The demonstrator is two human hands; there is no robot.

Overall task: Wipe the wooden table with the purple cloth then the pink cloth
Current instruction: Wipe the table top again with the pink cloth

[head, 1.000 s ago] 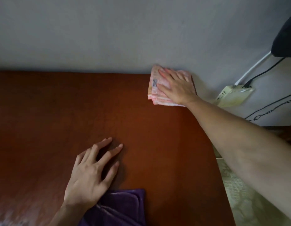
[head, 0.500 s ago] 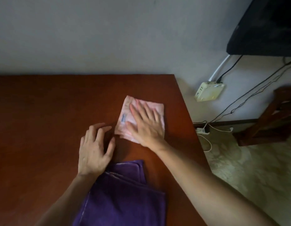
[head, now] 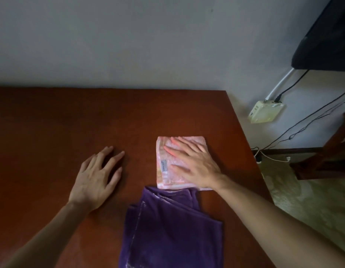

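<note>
Beyond the purple cloth (head: 171,229), my right hand (head: 195,167) presses the pink cloth (head: 179,163) with flat fingers; left hand (head: 96,176) rests open. I judge pink wiping underway; next, another stroke across the table (head: 51,132).

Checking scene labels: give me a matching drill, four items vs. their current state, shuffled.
Items:
1. pink cloth
2. purple cloth
3. left hand
4. white box

States:
A. fingers spread, flat on the bare wooden table
B. on the wall, cables plugged in
C. folded, pressed under the right hand
D. lying at the near table edge, unheld

Pairs: 1-C, 2-D, 3-A, 4-B
</note>
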